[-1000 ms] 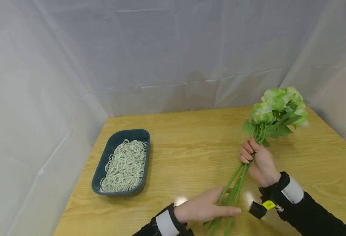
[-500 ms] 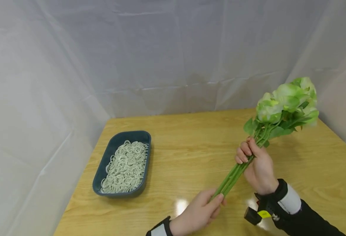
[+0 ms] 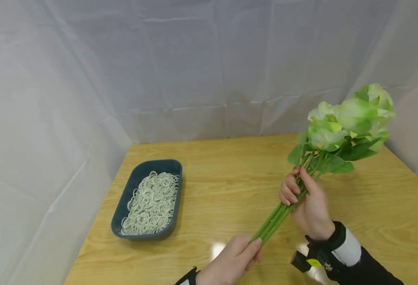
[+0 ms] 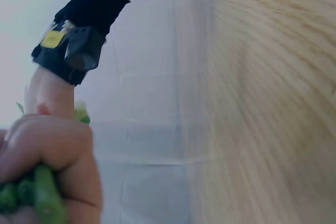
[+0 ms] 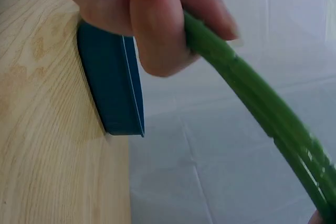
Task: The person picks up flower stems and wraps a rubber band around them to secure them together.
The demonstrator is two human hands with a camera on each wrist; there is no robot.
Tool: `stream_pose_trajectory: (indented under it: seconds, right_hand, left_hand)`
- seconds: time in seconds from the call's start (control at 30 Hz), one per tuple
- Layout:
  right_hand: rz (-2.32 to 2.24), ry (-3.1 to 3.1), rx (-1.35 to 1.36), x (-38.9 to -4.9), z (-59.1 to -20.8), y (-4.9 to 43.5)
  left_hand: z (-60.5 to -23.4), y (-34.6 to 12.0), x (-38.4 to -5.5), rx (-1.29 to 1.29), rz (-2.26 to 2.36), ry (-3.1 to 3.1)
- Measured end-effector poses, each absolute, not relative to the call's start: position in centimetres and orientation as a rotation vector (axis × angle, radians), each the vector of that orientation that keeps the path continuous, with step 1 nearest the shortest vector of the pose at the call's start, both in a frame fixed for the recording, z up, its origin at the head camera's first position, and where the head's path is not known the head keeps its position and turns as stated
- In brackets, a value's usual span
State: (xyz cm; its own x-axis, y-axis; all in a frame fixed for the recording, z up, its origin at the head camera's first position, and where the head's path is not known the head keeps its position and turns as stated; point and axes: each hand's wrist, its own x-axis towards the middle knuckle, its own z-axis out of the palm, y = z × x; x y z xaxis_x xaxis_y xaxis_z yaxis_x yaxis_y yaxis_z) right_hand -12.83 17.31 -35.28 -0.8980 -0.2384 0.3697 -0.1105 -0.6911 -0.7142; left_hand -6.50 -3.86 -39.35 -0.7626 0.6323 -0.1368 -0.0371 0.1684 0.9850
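Note:
A bunch of pale green-and-white flowers [image 3: 355, 118] with long green stems [image 3: 274, 221] is held slanting above the right side of the table. My right hand [image 3: 310, 202] grips the stems just under the leaves, fingers curled round them. Lower down, my left hand [image 3: 232, 259] holds the stems near their bottom ends. In the left wrist view the cut stem ends [image 4: 47, 195] poke out of the curled left hand [image 4: 58, 156]. Seen from the right wrist, the stems [image 5: 262, 103] run together as one bundle out of the right hand [image 5: 152, 19].
On the left of the wooden table [image 3: 216, 178] stands a dark blue tray [image 3: 118, 221] with many pale rubber bands [image 3: 152, 202] in it. White sheeting [image 3: 194, 71] hangs behind and on both sides.
My left hand, earlier with fingers spread about the loose stems, has curled round their lower ends and drawn them together. The flower heads have risen up and to the right; the right hand has lowered slightly.

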Motion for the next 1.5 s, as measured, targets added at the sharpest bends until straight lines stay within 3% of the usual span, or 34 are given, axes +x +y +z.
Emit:
stream_pose_trajectory:
  seconds: [0.43, 1.07, 1.5]
  right_hand:
    - [-2.377, 0.261, -0.930, -14.9, -35.4, 17.8]
    - [-2.504, 0.346, -0.959, -14.5, -35.8, 14.3]
    - [-2.495, 0.369, -0.915, -14.2, -35.0, 15.1]
  left_hand:
    - [-39.7, -4.9, -6.1, 0.519, 1.802, 1.565]
    - [-40.0, -5.5, -7.9, 0.678, 1.896, 1.362]
    - [-40.3, -5.4, -8.5, 0.669, 1.873, 1.313]
